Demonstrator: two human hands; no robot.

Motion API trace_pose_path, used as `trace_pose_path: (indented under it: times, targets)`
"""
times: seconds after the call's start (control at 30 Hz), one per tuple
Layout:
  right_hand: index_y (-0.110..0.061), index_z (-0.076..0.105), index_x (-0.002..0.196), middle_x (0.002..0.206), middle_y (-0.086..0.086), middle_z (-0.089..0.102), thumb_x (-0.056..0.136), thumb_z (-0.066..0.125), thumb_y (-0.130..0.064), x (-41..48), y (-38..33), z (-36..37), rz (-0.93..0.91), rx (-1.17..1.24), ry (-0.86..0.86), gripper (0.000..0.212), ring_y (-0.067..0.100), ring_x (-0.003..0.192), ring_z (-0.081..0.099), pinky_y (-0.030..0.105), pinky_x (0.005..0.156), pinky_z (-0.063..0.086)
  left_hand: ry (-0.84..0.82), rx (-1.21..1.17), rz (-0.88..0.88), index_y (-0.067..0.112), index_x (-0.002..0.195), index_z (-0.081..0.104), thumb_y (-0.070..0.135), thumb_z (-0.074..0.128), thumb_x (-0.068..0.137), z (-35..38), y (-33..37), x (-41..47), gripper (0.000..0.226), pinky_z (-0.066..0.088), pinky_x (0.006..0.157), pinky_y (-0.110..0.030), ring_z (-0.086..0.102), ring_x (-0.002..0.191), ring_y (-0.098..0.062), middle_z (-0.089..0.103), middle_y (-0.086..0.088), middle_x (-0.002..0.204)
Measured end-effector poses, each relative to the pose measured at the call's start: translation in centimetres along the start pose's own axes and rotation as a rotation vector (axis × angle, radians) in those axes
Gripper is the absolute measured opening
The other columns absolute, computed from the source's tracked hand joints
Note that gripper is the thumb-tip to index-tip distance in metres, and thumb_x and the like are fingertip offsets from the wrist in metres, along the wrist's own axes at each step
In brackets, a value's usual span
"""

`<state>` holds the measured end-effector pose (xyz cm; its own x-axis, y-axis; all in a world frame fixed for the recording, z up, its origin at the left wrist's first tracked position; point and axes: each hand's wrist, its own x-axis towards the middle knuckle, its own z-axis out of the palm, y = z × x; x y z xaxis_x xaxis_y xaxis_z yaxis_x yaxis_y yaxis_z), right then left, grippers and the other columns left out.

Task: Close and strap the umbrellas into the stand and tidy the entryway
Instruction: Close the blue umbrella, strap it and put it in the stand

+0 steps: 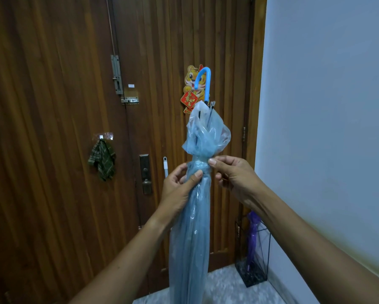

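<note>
Clasping the umbrella upright, the left grip is steadying its folds while the right grip is pinching the strap tight, well above the stand in the floor's corner.

The only writing is on the red diamond plaque held by the cartoon tiger sticker on the wooden door. It carries gold Chinese characters, too blurred to read. A small white label near the bolt shows no legible text.
</note>
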<state>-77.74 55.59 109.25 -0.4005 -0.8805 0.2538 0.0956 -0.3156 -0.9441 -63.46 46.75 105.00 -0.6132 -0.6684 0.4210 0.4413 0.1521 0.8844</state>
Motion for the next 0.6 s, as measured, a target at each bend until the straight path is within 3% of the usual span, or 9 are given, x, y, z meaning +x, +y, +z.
trace_pose_path:
  times: [0.17,0.3,0.47,0.6]
  targets:
    - [-0.010,0.073,0.089,0.077,0.002,0.071,0.076,0.082,-0.023,0.4,-0.9,-0.4,-0.052,-0.086,0.026,0.020,0.007,0.052,0.057,0.018,0.051,0.049,-0.013,0.110,0.044,0.023,0.141,0.053,0.020,0.063,0.096,0.3,0.5,0.7,0.046,0.057,0.079,-0.025,0.072,0.104,-0.018,0.073,-0.003,0.119]
    - [-0.003,0.074,0.098,0.079,0.005,0.074,0.069,0.083,-0.024,0.5,-1.1,-0.8,-0.066,-0.069,0.042,0.037,0.009,0.055,0.061,0.019,0.054,0.053,-0.105,0.119,0.010,0.030,0.136,0.057,0.024,0.055,0.101,0.6,0.7,0.9,0.036,0.056,0.081,-0.027,0.071,0.102,-0.018,0.073,-0.004,0.118]
    - [-0.003,0.075,0.094,0.076,0.008,0.073,0.078,0.079,-0.015,1.0,-1.3,-1.8,-0.029,-0.059,-0.019,0.020,0.011,0.063,0.067,0.021,0.059,0.058,-0.132,0.066,-0.077,0.028,0.140,0.056,0.029,0.053,0.101,0.4,0.5,1.4,0.038,0.055,0.085,-0.040,0.068,0.096,-0.027,0.073,-0.014,0.112]
    - [-0.003,0.075,0.093,0.076,0.009,0.074,0.077,0.079,-0.016,1.0,-1.3,-2.1,-0.025,-0.053,-0.022,0.021,0.012,0.063,0.068,0.024,0.061,0.060,-0.151,0.067,-0.082,0.030,0.140,0.054,0.029,0.053,0.101,0.4,0.3,1.5,0.039,0.054,0.086,-0.041,0.068,0.094,-0.025,0.072,-0.012,0.109]
